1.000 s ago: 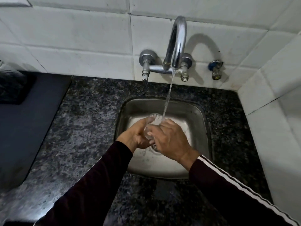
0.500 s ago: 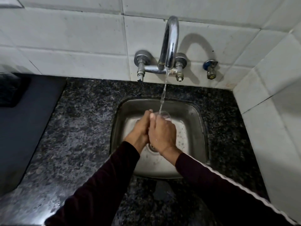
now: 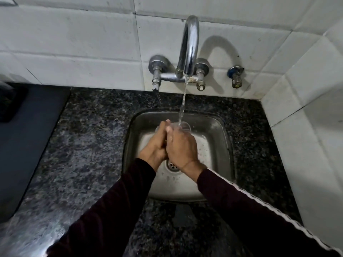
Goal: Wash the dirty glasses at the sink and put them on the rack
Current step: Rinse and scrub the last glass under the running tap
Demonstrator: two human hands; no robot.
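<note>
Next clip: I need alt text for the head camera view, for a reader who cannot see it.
Both hands, left hand and right hand, hold a clear glass under running water from a chrome wall tap, over a small steel sink. The sink is set in a dark speckled stone counter below white tiles.

Glass (image 3: 183,125) over sink (image 3: 219,130), under faucet (image 3: 190,45).
</note>
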